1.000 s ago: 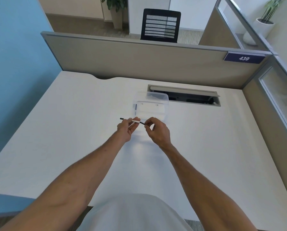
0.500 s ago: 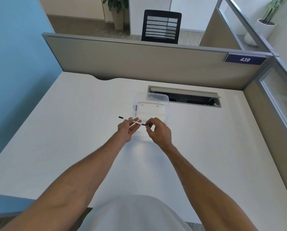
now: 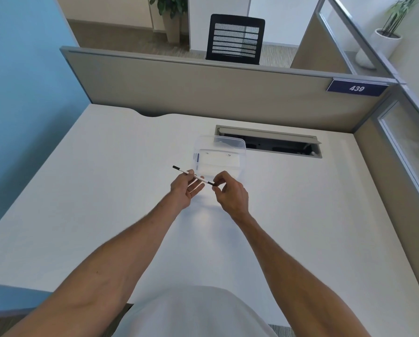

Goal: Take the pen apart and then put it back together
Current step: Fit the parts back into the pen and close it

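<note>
A thin white pen with black ends is held level above the middle of the white desk. My left hand grips its white barrel between thumb and fingers, and the black far end sticks out to the left. My right hand pinches the black tip at the pen's right end with thumb and forefinger. The pen looks whole; the part inside my fingers is hidden.
A clear plastic box stands just behind my hands. Behind it is an open cable slot in the desk. A beige partition closes the back, another runs along the right, and a blue wall stands left.
Both hands and the pen stay in almost the same place. My right fingers have shifted slightly on the black tip.
</note>
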